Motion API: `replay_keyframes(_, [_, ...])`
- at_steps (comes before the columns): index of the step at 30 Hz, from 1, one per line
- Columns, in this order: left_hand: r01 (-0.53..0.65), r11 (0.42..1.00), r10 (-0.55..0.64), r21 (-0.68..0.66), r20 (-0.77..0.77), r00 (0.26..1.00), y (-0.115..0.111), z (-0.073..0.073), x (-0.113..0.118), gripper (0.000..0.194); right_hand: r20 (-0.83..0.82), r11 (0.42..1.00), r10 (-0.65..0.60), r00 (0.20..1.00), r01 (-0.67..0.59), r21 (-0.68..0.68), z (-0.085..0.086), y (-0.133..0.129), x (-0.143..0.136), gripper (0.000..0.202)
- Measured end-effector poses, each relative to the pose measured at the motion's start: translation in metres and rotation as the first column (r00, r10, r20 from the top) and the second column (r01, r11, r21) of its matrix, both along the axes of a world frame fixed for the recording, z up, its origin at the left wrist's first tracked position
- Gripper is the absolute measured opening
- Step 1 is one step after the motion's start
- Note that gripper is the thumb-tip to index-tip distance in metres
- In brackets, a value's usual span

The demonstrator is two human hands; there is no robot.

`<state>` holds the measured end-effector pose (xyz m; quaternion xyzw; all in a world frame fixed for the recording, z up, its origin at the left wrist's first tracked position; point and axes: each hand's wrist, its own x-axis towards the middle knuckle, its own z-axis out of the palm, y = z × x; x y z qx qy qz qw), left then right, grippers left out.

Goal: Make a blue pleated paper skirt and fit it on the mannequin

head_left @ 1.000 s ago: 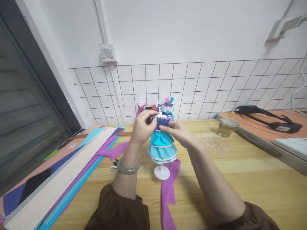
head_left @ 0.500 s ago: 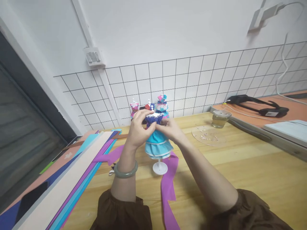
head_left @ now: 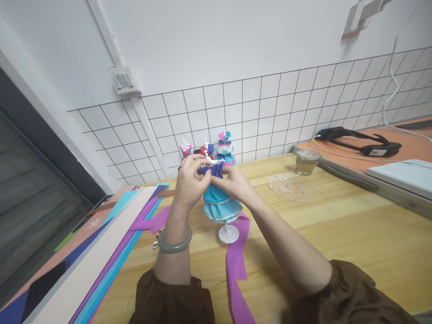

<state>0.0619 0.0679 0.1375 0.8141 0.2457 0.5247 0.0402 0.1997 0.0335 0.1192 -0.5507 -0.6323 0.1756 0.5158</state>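
Note:
A miniature dress form on a white round base (head_left: 228, 234) wears a tiered light-blue skirt (head_left: 221, 208) with white edging. Gathered dark-blue fabric (head_left: 216, 170) wraps its upper part. My left hand (head_left: 191, 180) is closed on the left side of that fabric, thumb in front and fingers near the top. From the right, my right hand (head_left: 232, 182) pinches the same fabric at the front, its thumb close to the left thumb. The form leans to the left, top toward my left hand. Its back side is hidden by my hands.
Small dressed forms, one pink (head_left: 185, 149) and one blue-and-pink (head_left: 225, 146), stand behind. Purple strips (head_left: 236, 261) lie around the base. Colored fabric sheets (head_left: 111, 243) are stacked left. A clear disc with small gems (head_left: 290, 186), a lidded cup (head_left: 308, 162) and black headgear (head_left: 361, 141) are right.
The dress form has tilted, its top going left and its base slightly right. Both hands have shifted a little left with the dark-blue fabric. The whole view has also shifted slightly.

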Motion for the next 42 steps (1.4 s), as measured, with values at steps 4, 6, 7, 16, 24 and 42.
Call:
replay_keyframes(4, [-0.011,1.0,0.012,-0.013,0.029,0.999,0.0002,0.0003,-0.0001,0.016,0.021,1.0,-0.008,1.0,0.008,-0.011,-0.001,-0.0013,-0.002,0.03])
replay_keyframes(6, [-0.005,1.0,0.006,-0.02,0.042,0.999,-0.0002,0.001,-0.0002,0.017,0.026,1.0,-0.008,1.0,0.008,-0.017,-0.0014,-0.002,-0.0024,0.031])
replay_keyframes(7, [0.001,1.0,0.0,-0.022,0.047,0.999,-0.0006,0.0015,-0.0004,0.017,0.026,1.0,-0.002,1.0,0.002,-0.019,-0.0014,-0.0024,-0.0024,0.031])
replay_keyframes(16, [0.046,0.999,-0.047,-0.019,-0.042,0.998,-0.0077,0.0059,-0.0036,0.031,0.041,0.999,-0.039,0.998,0.039,-0.002,-0.0023,0.0,0.0001,0.03])
replay_keyframes(24, [-0.027,1.0,0.027,-0.004,-0.024,0.999,-0.0055,0.0036,-0.0024,0.02,0.033,1.0,-0.005,0.999,0.005,0.018,-0.0004,-0.0005,0.0013,0.031])
replay_keyframes(42, [-0.062,0.998,0.064,0.029,-0.088,0.994,-0.007,0.0025,0.001,0.019,0.186,0.991,-0.131,0.974,0.124,0.05,-0.0061,0.0038,-0.001,0.028])
